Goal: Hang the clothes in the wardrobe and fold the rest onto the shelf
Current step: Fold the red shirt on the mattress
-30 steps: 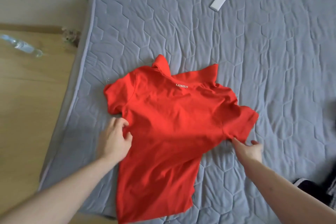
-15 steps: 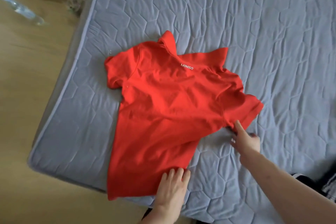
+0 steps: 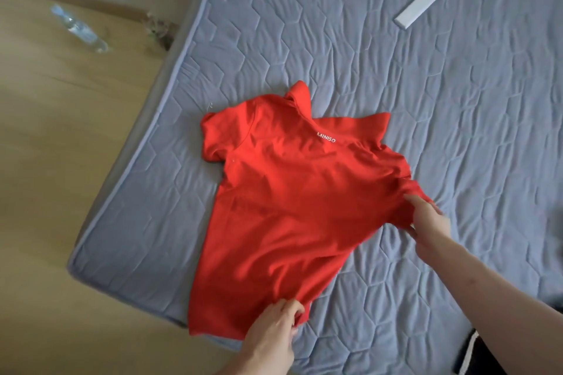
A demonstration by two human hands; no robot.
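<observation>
A bright red short-sleeved polo shirt with small white lettering below the collar [image 3: 283,207] is lying back-up on the grey quilted mattress [image 3: 396,94], spread near the mattress's corner with its hem reaching the edge. The left hand [image 3: 271,335] is pinching the hem at the lower corner of the shirt, its grip clenched on a small bunch of fabric, while the right hand [image 3: 428,221] is grasping the cloth at the right sleeve and side seam, fingers curled into the folds there. The main risk, as I judge it, is that the two hands are pulling on gathered cloth rather than flat edges, so any fold started from here is likely locking in the wrinkles already showing around the right sleeve. The hem is also sitting right at the mattress edge above the light wooden floor [image 3: 61,192]; a tug toward the person could be sliding the lower part off and dragging the rest askew. The collar is lying crooked, one point sticking up, and folding over it could be leaving a lopsided bundle that will not be stacking neatly on a shelf. A flat white rectangular object [image 3: 416,14] is lying well apart on the mattress, and a clear plastic bottle [image 3: 80,29] is lying on the floor, neither in the way.
</observation>
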